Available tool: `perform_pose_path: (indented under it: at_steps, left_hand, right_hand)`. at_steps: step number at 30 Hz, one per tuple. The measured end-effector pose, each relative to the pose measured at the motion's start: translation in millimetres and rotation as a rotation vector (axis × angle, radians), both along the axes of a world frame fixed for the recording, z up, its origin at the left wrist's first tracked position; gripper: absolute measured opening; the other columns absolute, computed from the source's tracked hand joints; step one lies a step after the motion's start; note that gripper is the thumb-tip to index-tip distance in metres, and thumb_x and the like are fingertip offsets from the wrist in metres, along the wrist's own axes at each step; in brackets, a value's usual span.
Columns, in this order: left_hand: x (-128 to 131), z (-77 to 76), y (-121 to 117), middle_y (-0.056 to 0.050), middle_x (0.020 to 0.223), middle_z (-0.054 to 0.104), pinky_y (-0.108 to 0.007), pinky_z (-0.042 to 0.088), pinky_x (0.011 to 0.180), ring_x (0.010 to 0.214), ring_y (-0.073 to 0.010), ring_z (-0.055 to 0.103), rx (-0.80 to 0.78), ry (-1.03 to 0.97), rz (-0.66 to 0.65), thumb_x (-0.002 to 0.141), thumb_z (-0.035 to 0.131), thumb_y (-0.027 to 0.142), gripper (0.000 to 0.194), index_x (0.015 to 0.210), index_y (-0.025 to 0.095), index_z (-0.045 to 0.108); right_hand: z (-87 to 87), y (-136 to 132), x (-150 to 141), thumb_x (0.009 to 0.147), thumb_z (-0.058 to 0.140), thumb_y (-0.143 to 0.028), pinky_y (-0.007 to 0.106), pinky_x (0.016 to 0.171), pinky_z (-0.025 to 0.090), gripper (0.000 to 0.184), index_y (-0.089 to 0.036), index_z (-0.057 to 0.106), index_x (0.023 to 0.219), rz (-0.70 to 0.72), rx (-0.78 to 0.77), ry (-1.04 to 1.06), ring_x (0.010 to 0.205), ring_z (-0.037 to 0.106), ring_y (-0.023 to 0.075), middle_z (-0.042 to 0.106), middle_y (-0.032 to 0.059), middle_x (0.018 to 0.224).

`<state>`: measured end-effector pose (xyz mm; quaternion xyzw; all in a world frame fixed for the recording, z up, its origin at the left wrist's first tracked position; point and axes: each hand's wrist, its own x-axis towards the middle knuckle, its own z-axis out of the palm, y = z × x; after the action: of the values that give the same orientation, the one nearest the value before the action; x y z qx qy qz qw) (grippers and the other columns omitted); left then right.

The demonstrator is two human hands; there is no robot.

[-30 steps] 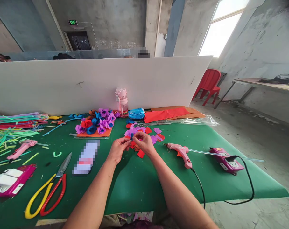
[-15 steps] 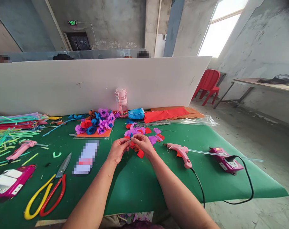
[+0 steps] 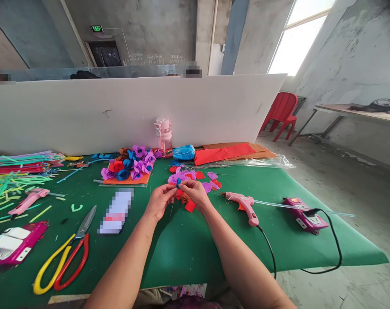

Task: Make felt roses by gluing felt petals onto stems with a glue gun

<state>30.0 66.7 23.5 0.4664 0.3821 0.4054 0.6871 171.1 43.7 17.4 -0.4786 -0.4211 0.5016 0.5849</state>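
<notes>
Between the fingertips of both hands is a small blue paper petal (image 3: 178, 183), rolled or folded, with a thin wire (image 3: 171, 210) hanging below it. My left hand (image 3: 161, 199) pinches it from the left, and my right hand (image 3: 194, 193) pinches it from the right. How the petal joins the wire is hidden by the fingers. Just beyond and under the hands lie loose purple petals (image 3: 182, 175) and red petals (image 3: 190, 206). A pile of finished paper flowers (image 3: 138, 165) in purple, blue and red sits on an orange sheet to the left.
On the right a pink glue gun (image 3: 243, 205) lies beside a magenta power strip (image 3: 304, 215). Scissors (image 3: 71, 253), a pixelated phone-shaped item (image 3: 117, 211) and colored sticks (image 3: 21, 167) are on the left. A pink bottle (image 3: 164, 136) and red paper (image 3: 225, 153) stand near the white partition (image 3: 133, 111).
Both hands stay in nearly the same place, making small finger movements at the blue petal. The wire below it shows more clearly than a second ago.
</notes>
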Motion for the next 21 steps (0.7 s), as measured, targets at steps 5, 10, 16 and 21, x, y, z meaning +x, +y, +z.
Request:
perform_pose_path:
  at_steps: [5, 10, 16, 21]
  left_hand:
    - [-0.4, 1.2, -1.9, 0.0, 0.06, 0.056, -0.019, 0.031, 0.046, 0.048, -0.0046, 0.042, 0.029, 0.009, -0.099, 0.065, 0.074, 0.039, 0.029, 0.075, 0.012, 0.067]
    - [0.6, -1.9, -1.5, 0.001, 0.057, 0.054, -0.019, 0.029, 0.045, 0.048, -0.0046, 0.04, 0.084, 0.057, -0.035, 0.06, 0.077, 0.037, 0.028, 0.068, 0.012, 0.067]
    - [4.2, -2.4, -1.9, 0.001, 0.055, 0.055, -0.02, 0.029, 0.043, 0.045, -0.0049, 0.039, 0.134, 0.125, 0.051, 0.055, 0.078, 0.04, 0.032, 0.066, 0.012, 0.068]
    - [7.1, 0.4, -4.1, 0.002, 0.053, 0.055, -0.02, 0.029, 0.042, 0.043, -0.0052, 0.038, 0.166, 0.145, 0.126, 0.055, 0.078, 0.041, 0.031, 0.064, 0.013, 0.067]
  right_hand:
    - [-0.2, 1.8, 1.6, 0.065, 0.066, -0.04, 0.021, 0.048, 0.034, 0.024, -0.017, 0.062, 0.064, -0.049, 0.057, 0.004, 0.05, 0.043, 0.008, 0.052, -0.0037, 0.056]
    - [-3.7, 4.2, -1.5, 0.064, 0.065, -0.041, 0.022, 0.047, 0.034, 0.024, -0.017, 0.059, 0.06, -0.089, 0.057, -0.051, 0.049, 0.043, 0.0087, 0.053, -0.0029, 0.055]
    - [-3.4, 4.0, -1.7, 0.067, 0.06, -0.037, 0.022, 0.053, 0.042, 0.021, -0.017, 0.061, 0.061, -0.072, 0.011, -0.01, 0.055, 0.052, 0.0112, 0.059, 0.0, 0.061]
    - [-1.2, 2.8, -1.2, 0.069, 0.059, -0.038, 0.023, 0.059, 0.047, 0.022, -0.017, 0.063, 0.066, -0.03, -0.037, 0.141, 0.058, 0.055, 0.011, 0.062, 0.0018, 0.066]
